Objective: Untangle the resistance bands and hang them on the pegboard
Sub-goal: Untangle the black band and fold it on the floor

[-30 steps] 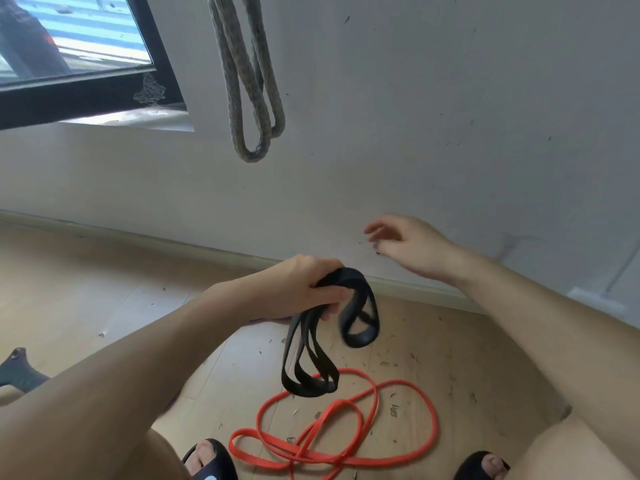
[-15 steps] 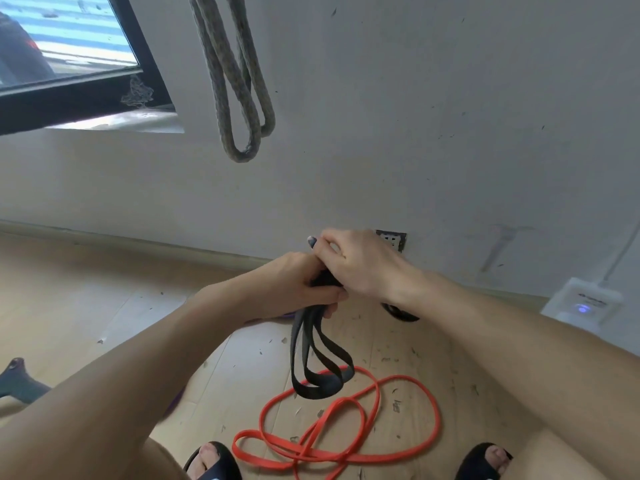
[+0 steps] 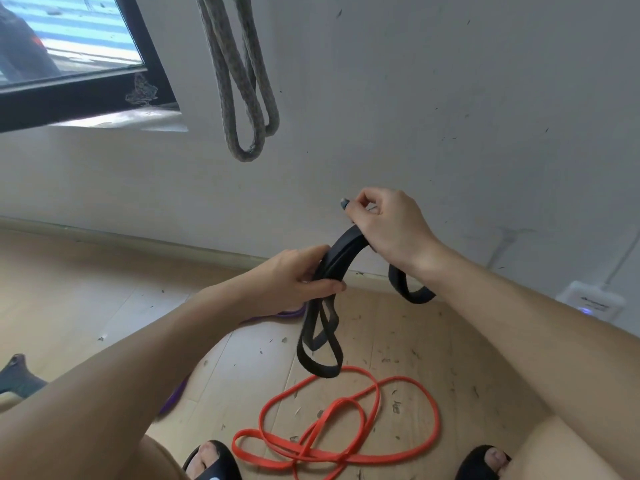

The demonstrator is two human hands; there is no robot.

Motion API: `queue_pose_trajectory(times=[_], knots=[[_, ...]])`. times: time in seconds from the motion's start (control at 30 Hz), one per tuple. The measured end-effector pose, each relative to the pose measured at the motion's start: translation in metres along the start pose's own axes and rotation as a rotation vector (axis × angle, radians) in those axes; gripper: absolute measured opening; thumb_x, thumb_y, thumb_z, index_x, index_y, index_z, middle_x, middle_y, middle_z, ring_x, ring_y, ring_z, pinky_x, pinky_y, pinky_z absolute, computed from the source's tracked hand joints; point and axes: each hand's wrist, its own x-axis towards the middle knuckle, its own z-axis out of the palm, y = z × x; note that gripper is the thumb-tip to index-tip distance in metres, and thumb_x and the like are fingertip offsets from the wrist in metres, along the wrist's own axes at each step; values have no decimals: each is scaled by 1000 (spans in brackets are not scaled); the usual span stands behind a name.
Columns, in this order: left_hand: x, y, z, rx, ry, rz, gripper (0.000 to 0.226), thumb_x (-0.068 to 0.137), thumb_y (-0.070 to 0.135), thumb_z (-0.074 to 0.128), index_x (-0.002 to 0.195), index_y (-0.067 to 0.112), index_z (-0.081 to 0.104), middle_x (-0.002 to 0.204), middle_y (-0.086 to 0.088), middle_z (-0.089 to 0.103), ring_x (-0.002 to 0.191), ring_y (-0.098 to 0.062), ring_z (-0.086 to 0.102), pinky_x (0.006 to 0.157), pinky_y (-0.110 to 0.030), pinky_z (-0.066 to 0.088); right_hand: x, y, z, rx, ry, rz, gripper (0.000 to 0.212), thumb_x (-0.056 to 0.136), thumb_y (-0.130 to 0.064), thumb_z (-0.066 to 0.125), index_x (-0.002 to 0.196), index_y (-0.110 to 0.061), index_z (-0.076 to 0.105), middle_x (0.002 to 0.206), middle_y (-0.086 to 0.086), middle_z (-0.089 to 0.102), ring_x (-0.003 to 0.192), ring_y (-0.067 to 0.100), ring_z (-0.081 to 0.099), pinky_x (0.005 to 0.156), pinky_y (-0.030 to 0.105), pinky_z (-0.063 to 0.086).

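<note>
**Black band held in both hands, above the floor**

We see the black band (image 3: 320,344) off the floor, held in front of the wall (image 3: 450,116). Left hand (image 3: 294,278) is closed around a bunched part of it; several loops hang down from that fist, the lowest ending just over the orange band (image 3: 346,427). From the left fist a flat doubled stretch arches up and right into the right hand (image 3: 388,226), which is also closed on it, fingers curled. Another black loop drops below the right wrist. Right hand sits higher than the left, close to the wall.

Orange band lies on the wooden floor (image 3: 86,289) in overlapping coils, between our two sandalled feet, untouched by either hand. A purple band (image 3: 284,313) shows in bits behind and under the left forearm, on the floor; most of it is hidden.

On the wall above, a grey rope-like loop (image 3: 242,98) hangs doubled, its top out of frame. Window (image 3: 69,46) with a dark frame at upper left. A small white box (image 3: 588,301) with a blue light sits low on the wall at right, a cord running up from it. Floor is scattered with small dark specks.
</note>
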Motion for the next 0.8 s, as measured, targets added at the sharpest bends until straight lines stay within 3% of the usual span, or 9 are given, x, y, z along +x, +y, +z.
queue_pose_trajectory(times=[0.2,0.4,0.5,0.67,0.8], knots=[[-1,0,4,-69,-1,10,26,99,9,61,124,14,61,120,1,72,108,-5,70,99,-24,56,-1,-2,1,75,-89,55,32,95,-33,68,77,-8,61,43,-8,44,36,7,37,48,25,32],[1,-3,-1,136,99,83,24,96,21,70,117,12,64,107,-1,76,98,-12,74,92,-32,61,-1,-4,-4,102,-70,66,31,92,-29,72,79,-3,62,47,-6,44,36,5,37,45,20,30],[2,-4,-5,177,117,102,20,95,26,72,111,18,63,103,-1,76,94,-14,75,89,-35,62,0,-3,-5,113,-55,71,32,92,-30,73,80,-2,63,49,-4,45,38,6,39,47,23,31],[3,-2,-5,233,134,118,26,97,24,69,118,11,64,107,1,68,101,-14,70,91,-27,60,2,-1,-5,129,-45,62,33,92,-31,72,80,-3,62,53,0,48,42,12,42,51,28,35],[4,-9,-6,346,174,150,14,98,17,65,109,10,63,99,-4,66,90,-21,69,86,-37,61,3,3,-3,39,-33,45,29,91,-33,71,76,-10,62,46,-9,45,43,12,40,53,31,39]])
